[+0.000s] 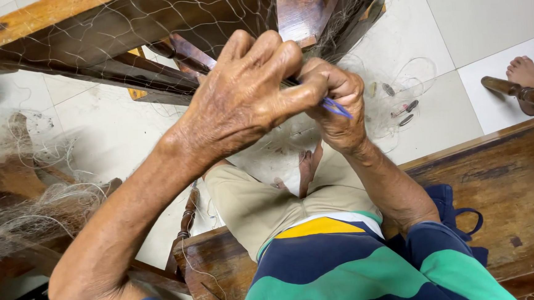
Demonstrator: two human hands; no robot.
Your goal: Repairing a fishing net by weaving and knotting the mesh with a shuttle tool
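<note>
A thin clear fishing net (148,27) hangs over a dark wooden chair frame (105,30) in front of me. My left hand (245,96) is raised at the middle of the view, fingers curled and pinching the net's mesh. My right hand (338,105) is closed just to its right, touching it, and holds a slim blue netting needle (337,108) whose tip sticks out between the two hands. Both hands hide the spot on the net that they grip.
I sit on a wooden bench (504,185) with a blue cloth bag (453,209) beside my hip. Bunched net (29,201) lies at the left. Small floats and line (403,107) lie on the white tiled floor. Another person's bare foot (525,72) is at the right.
</note>
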